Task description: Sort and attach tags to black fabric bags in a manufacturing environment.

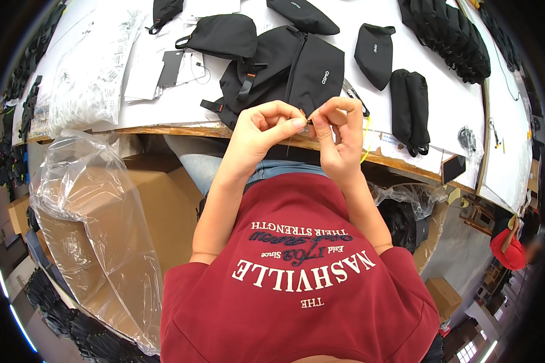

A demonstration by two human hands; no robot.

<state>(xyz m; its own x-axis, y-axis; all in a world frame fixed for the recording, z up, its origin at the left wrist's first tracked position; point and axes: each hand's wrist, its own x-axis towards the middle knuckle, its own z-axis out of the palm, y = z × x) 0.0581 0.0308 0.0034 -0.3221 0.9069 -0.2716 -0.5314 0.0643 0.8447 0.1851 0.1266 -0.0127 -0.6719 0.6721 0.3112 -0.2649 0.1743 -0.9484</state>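
Note:
My left hand and my right hand meet above the table's front edge, fingertips almost touching. Each pinches thumb against fingers at a tiny dark piece with a bit of orange, too small to name. A thin dark strand hangs below my left fingers. Just behind my hands lies a black backpack-like bag with a zipper and an orange-trimmed strap; whether the pinched piece is attached to it I cannot tell. At its right, snips or a similar cutting tool lie beside a yellow cord.
Several black pouches lie around the bag, with a row of them at the far right. White cards and clear plastic bags lie left. A phone rests at the table edge. A plastic-covered carton stands at left.

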